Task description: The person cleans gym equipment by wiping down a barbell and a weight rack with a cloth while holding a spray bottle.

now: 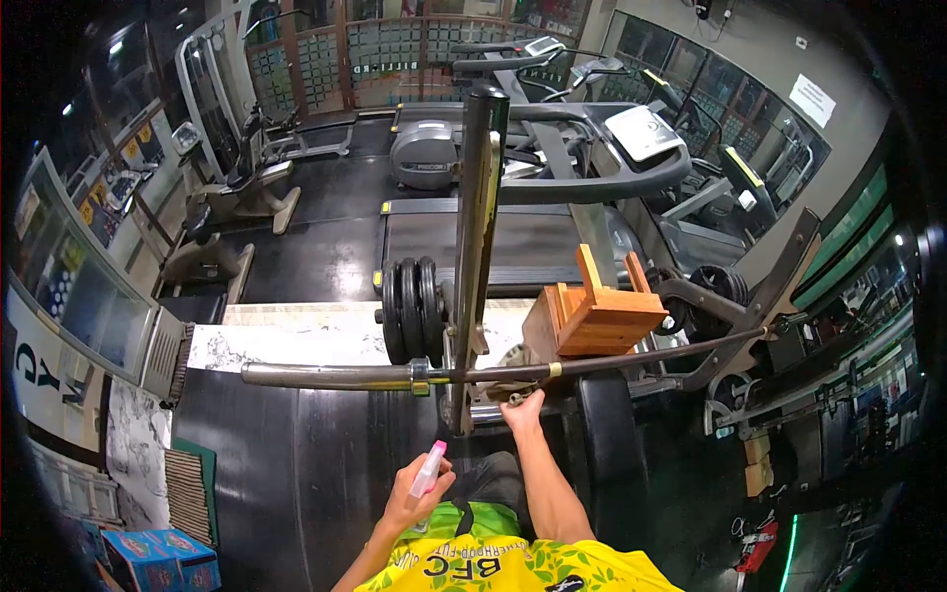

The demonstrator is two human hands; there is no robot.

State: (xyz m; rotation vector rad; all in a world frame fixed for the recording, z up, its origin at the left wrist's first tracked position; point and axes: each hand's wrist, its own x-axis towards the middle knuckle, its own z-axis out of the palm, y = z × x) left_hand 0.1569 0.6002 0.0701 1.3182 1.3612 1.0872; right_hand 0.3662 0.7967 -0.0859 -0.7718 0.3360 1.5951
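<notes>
While my right hand [523, 407] reaches forward to the barbell [395, 374], my left hand [414, 493] stays low near my chest, fingers closed around a small spray bottle [427, 472] with a pink top. The bottle stands roughly upright in my fist, its pink head poking up above my knuckles.

My right arm is stretched out, and the hand lies against the underside of the bar, close to the upright post [474, 247] of the rack. It seems to press something small and pale against the metal, possibly a cloth, but I cannot tell for sure, nor whether the fingers are truly clamped or just resting there.

The bar lies level across the rack, running from the left of the view past the post towards the right. A stack of black weight plates [411, 308] hangs on a peg just left of the post, above the bar. A black padded bench [609, 434] sits below the bar to my right. An upturned wooden stool [595, 311] rests just beyond the bar on the right. Further back stands a treadmill [533, 232], with other gym machines behind it. I wear a yellow shirt [513, 562].
</notes>
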